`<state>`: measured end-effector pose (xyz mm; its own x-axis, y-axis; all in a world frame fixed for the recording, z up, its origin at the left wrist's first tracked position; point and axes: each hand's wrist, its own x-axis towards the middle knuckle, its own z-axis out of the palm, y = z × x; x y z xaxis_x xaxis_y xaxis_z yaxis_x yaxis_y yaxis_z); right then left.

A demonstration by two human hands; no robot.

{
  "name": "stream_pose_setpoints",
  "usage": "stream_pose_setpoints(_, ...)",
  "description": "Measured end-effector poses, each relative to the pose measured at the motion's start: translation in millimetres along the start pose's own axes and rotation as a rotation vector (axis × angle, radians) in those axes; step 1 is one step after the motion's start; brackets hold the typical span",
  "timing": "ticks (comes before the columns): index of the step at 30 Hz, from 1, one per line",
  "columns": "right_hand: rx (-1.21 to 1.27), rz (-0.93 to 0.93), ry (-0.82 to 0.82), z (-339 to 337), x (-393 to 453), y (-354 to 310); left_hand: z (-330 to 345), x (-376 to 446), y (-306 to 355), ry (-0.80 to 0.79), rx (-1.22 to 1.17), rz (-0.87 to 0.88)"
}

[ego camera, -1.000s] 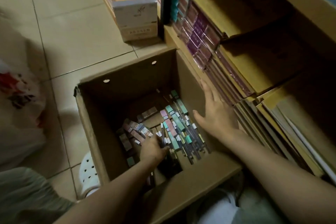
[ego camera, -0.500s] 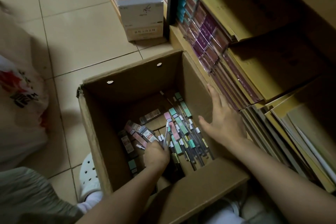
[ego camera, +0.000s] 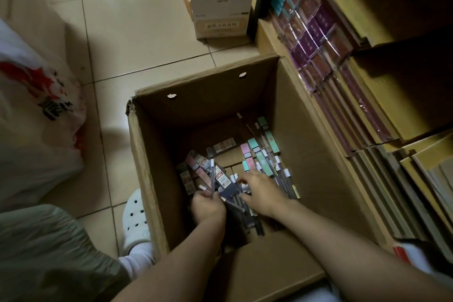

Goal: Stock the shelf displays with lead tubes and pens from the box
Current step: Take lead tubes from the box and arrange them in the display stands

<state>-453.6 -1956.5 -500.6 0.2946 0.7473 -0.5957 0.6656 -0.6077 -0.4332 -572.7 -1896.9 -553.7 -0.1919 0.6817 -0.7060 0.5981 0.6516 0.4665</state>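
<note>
Both hands are lowered into the open cardboard box (ego camera: 152, 154) on the tiled floor (ego camera: 137, 39). Several pens (ego camera: 212, 174) are gripped in the curled fingers of the left hand (ego camera: 208, 206), fanned upward from the fist. The right hand (ego camera: 263, 193) is laid over the loose pile with its fingers bent down onto it (whether anything is pinched cannot be told). Pink and teal lead tubes (ego camera: 255, 154) are scattered across the box bottom, beyond the right hand. Stacked notebooks are seen on the shelf (ego camera: 367, 95) at right. A white box (ego camera: 220, 2) stands on the floor beyond, and a plastic bag (ego camera: 36, 117) lies at left.
</note>
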Motion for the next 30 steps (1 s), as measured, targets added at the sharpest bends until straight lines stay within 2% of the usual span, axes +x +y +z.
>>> stream_pose_setpoints(4, 0.025, 0.1, 0.089, 21, 31, -6, 8, 4, -6, 0.034, -0.097, -0.062)
stream_pose_setpoints(8, -0.143, 0.09, 0.191, 33, 51, -17, 11, 3, -9, 0.076, -0.13, -0.09)
stream_pose_setpoints(11, -0.129, 0.097, 0.197, 34, 55, -18, 11, -2, -5, 0.079, -0.175, -0.093)
stream_pose_setpoints(13, 0.016, 0.138, 0.201, 29, 54, -12, 12, -5, 0, 0.078, -0.178, 0.012)
stream_pose_setpoints(16, 0.371, 0.237, 0.188, 18, 49, 1, 13, -10, 12, 0.006, -0.18, 0.14)
stream_pose_setpoints(19, 0.556, 0.17, 0.044, 6, 39, 10, 11, -20, 20, -0.129, -0.302, 0.108)
stream_pose_setpoints(22, 0.58, 0.089, -0.102, 1, 27, 11, 9, -32, 23, -0.275, -0.481, 0.068)
stream_pose_setpoints(24, 0.5, 0.048, -0.14, -1, 23, 11, 7, -34, 21, -0.248, -0.532, 0.076)
stream_pose_setpoints(27, 0.067, -0.042, -0.118, 1, 22, 13, 2, -29, 10, -0.085, -0.45, 0.095)
stream_pose_setpoints(30, -0.253, -0.174, -0.116, 12, 25, 10, -1, -26, -5, -0.062, -0.424, 0.022)
